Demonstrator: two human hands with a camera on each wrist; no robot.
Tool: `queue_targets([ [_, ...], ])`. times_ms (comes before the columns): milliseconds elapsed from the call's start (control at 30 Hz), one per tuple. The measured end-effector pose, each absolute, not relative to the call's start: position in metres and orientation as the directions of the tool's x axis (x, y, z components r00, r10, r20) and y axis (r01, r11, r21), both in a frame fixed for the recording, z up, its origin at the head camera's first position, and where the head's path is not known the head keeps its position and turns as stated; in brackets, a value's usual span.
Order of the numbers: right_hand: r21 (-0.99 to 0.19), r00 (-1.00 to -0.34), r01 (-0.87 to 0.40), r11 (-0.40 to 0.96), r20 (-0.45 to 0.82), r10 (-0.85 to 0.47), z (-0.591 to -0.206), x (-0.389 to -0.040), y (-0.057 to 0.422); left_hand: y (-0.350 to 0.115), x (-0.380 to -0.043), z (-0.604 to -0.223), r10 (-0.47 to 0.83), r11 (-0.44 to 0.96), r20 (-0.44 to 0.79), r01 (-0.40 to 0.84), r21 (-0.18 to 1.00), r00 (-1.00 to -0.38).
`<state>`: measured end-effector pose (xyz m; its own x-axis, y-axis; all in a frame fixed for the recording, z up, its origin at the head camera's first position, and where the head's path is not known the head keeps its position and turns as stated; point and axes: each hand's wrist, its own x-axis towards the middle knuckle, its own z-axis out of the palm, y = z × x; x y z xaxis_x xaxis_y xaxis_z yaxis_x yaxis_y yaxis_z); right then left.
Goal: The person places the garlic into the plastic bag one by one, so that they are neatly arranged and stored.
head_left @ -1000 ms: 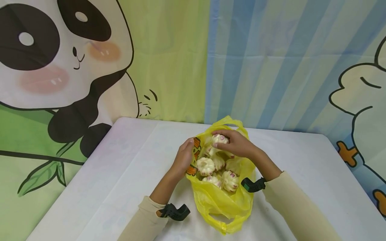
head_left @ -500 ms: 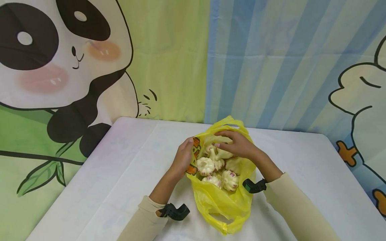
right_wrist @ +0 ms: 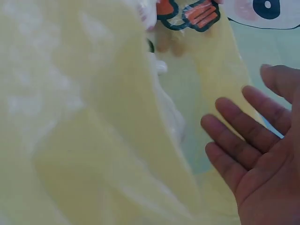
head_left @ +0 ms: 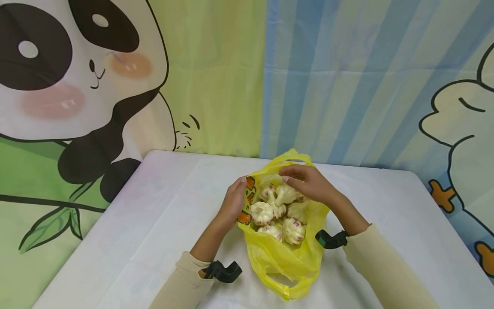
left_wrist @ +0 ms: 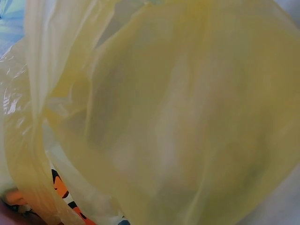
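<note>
A yellow plastic bag [head_left: 285, 266] lies open on the table, with several white garlic bulbs [head_left: 294, 231] tinged purple inside it. On the bag's left side, next to an orange printed pattern, my left hand [head_left: 231, 201] grips the rim. My right hand [head_left: 306, 182] hovers over the far right part of the opening. In the right wrist view its fingers [right_wrist: 234, 145] are spread and relaxed, holding nothing. Yellow film covers most of the left wrist view and hides the left hand's grip there.
The table [head_left: 154, 240] has a white cover. Behind it hangs a curtain [head_left: 216, 86] printed with a panda and stripes. A black wrist camera [head_left: 223, 271] sits on the left wrist, another [head_left: 331, 239] on the right.
The right hand held a garlic bulb a second ago and let it go among the others. It has since drawn slightly right with its fingers apart. The left hand stays at the bag's rim.
</note>
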<state>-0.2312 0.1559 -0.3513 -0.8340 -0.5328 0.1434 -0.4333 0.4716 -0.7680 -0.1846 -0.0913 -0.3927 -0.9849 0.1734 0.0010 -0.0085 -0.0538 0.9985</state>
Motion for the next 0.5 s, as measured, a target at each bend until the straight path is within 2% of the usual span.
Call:
queue_targets([
  [133, -0.795, -0.855, -0.462, 0.393, 0.281, -0.436, -0.343, -0.226, 0.162, -0.091, -0.185, -0.392, 0.173, -0.047, -0.004, -0.012, 0.999, -0.985],
  [300, -0.756, -0.817, -0.576, 0.311, 0.524, -0.24, -0.338, -0.222, 0.174, -0.09, -0.186, -0.391, 0.161, -0.024, -0.004, -0.008, 1.0, -0.987],
  [400, -0.73, -0.796, -0.6, 0.328, 0.586, -0.15, -0.338, -0.221, 0.185, -0.089, -0.187, -0.392, 0.159, -0.012, -0.01, -0.012, 1.0, -0.987],
  [500, -0.722, -0.798, -0.586, 0.369, 0.593, -0.106, -0.339, -0.221, 0.2, -0.09, -0.187, -0.391, 0.156, -0.011, -0.017, -0.019, 1.0, -0.988],
])
